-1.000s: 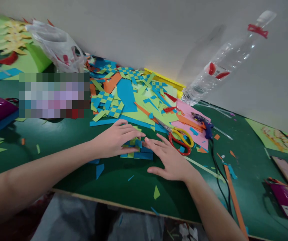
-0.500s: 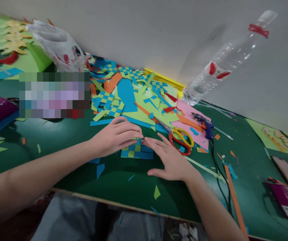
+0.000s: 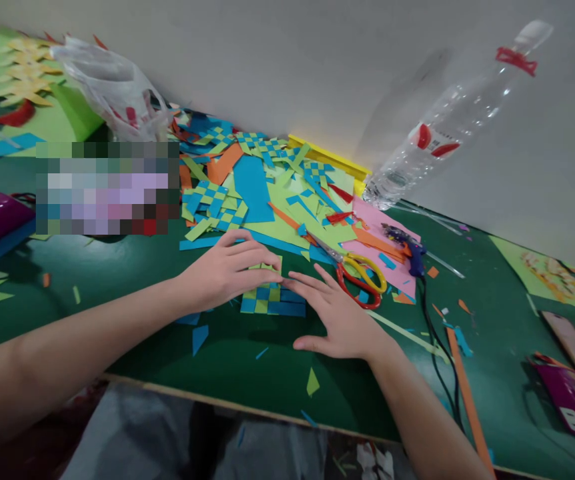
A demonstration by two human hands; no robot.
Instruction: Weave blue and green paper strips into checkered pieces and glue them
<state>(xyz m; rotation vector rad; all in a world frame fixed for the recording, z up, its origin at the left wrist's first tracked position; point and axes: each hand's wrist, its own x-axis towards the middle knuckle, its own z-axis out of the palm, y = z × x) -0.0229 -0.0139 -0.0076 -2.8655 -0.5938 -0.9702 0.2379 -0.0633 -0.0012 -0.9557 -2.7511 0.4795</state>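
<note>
Checkered paper weave [image 3: 266,298] (flat, blue and green) beneath left hand [image 3: 235,269].

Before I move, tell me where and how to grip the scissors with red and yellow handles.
Probably best by the yellow loop of the scissors, from the right: both loops face right and toward the viewer, the metal blades point away left, and the right hand lies close by the red loop.

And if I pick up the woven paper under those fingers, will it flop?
Probably: the woven paper looks thin and flat, so it may sag. It should feel light, being paper strips. The blue ends could slip loose, since no green visibly crosses them.
</note>
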